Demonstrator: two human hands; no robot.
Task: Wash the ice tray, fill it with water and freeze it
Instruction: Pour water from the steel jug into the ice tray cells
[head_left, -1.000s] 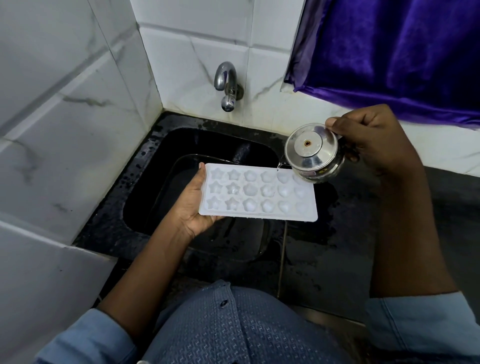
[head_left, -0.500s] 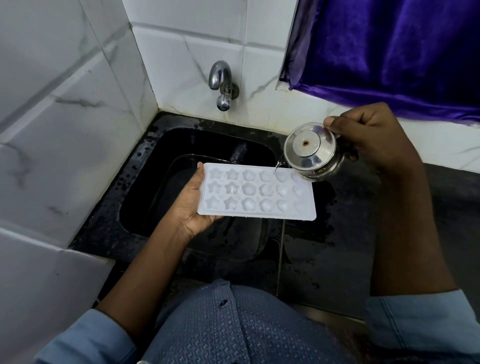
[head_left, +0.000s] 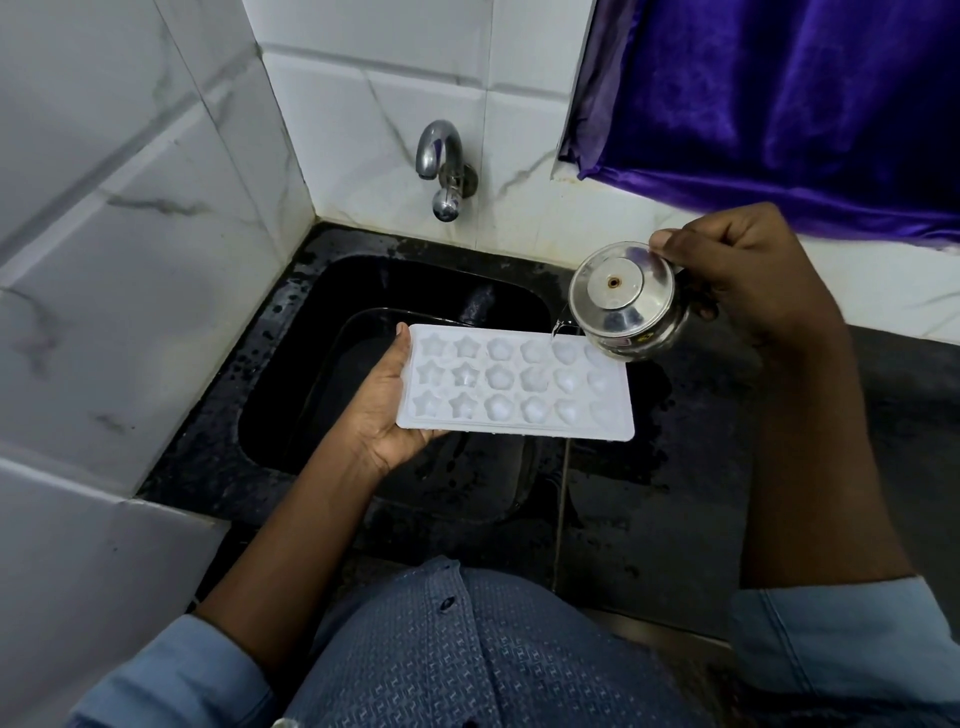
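A white ice tray with star and rounded moulds is level over the black sink. My left hand grips its left end, thumb on the rim and fingers hidden beneath. My right hand holds a small steel pot tipped over the tray's far right corner. A thin stream of water runs from the pot's lip into the moulds there.
A chrome tap juts from the white tiled wall behind the sink; no water comes from it. A wet black counter lies to the right. A purple curtain hangs at the upper right. Tiled wall closes the left side.
The tray and the tipped pot keep almost the same places. Water keeps trickling from the pot onto the tray's right end.
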